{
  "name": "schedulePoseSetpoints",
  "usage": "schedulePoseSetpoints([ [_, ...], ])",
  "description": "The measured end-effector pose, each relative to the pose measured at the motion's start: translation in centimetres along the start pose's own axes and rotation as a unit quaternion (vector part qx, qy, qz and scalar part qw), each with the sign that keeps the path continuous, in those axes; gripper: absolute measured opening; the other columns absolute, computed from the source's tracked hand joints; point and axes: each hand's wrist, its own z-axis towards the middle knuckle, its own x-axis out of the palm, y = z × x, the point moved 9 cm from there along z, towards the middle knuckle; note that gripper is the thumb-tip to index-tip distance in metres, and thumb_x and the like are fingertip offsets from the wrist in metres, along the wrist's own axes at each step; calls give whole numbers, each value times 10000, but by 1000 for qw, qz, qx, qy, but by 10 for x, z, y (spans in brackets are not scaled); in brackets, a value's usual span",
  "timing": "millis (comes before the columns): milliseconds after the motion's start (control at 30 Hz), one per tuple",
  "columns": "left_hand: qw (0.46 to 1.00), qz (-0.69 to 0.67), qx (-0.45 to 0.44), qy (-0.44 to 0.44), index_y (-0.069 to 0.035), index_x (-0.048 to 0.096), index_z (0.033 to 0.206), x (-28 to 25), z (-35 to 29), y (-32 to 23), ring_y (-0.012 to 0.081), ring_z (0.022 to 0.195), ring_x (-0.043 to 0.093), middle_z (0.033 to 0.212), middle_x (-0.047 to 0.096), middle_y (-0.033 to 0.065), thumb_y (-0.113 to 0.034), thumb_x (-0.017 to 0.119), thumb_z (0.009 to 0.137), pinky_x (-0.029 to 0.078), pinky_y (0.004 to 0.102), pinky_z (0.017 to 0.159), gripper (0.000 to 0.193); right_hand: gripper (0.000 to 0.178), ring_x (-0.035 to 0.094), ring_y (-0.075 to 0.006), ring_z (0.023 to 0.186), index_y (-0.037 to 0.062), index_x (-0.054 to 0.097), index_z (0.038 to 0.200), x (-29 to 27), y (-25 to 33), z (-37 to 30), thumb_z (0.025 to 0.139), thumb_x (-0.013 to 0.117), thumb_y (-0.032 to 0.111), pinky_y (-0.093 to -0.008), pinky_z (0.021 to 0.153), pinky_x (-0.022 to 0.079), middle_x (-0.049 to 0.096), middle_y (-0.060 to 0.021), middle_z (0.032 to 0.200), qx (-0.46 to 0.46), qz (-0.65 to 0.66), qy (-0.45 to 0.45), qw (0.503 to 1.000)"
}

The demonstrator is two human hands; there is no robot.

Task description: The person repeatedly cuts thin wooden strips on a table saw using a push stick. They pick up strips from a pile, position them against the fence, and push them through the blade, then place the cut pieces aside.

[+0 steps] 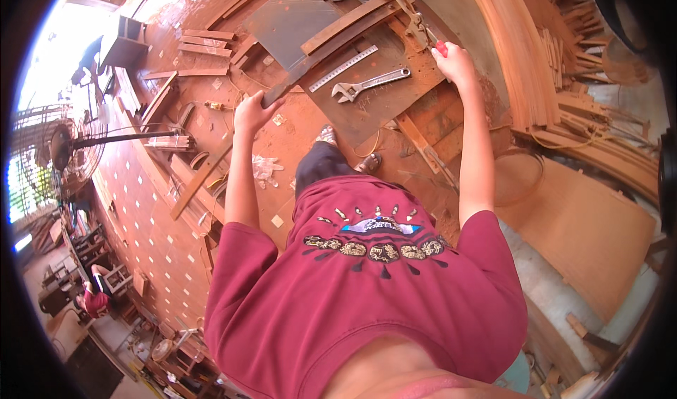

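My left hand is closed around the near end of a long, narrow dark bar, which slants up to the right across the metal machine table. A wooden strip lies along the bar's far part. My right hand grips the red handle of a toggle clamp at the table's right side; its fingers are partly hidden. On the tabletop between my hands lie a steel ruler and an adjustable wrench.
Long curved boards are stacked at the right, beside a broad brown sheet. Wood offcuts and a pale glove lie on the dusty tiled floor. A standing fan is at the left; another person sits beyond.
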Motion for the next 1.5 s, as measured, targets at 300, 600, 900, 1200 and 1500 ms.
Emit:
schedulePoseSetpoints([
  [300, 999, 44, -24, -5, -56, 700, 902, 3, 2, -1, 347, 818, 692, 814, 706, 168, -674, 742, 719, 539, 440, 722, 645, 441, 640, -425, 1063, 3, 659, 1069, 11, 2, 2, 944, 580, 419, -499, 923, 504, 681, -254, 1089, -21, 4, 52, 998],
  [600, 999, 32, -16, -23, -61, 709, 942, 17, 13, 13, 341, 826, 685, 838, 706, 166, -624, 789, 695, 528, 441, 739, 620, 484, 641, -436, 1062, 4, 649, 1105, 35, -7, 8, 953, 527, 448, -514, 946, 494, 676, -282, 1074, -55, 11, 38, 998],
  [900, 997, 54, 14, -60, -61, 713, 969, 25, 17, 14, 345, 830, 681, 847, 703, 167, -614, 753, 743, 526, 451, 749, 599, 592, 585, -466, 1150, -21, 639, 1174, 45, -12, 2, 1000, 374, 478, -517, 1002, 455, 633, -325, 1158, -33, 78, 51, 995],
  [1200, 998, 49, -39, -27, -88, 720, 937, 14, 7, 6, 335, 823, 690, 813, 705, 156, -676, 719, 739, 532, 454, 727, 620, 569, 587, -452, 1159, -10, 639, 1199, 23, -4, -6, 1010, 369, 454, -512, 1012, 450, 637, -298, 1186, -23, 33, 76, 996],
  [1500, 997, 52, -56, -6, -50, 705, 889, 6, 4, -1, 352, 744, 688, 728, 680, 178, -726, 620, 791, 521, 462, 690, 689, 569, 589, -454, 1150, -25, 623, 1196, 11, 3, -7, 1019, 370, 453, -523, 986, 461, 635, -300, 1183, -14, 39, 117, 992],
])
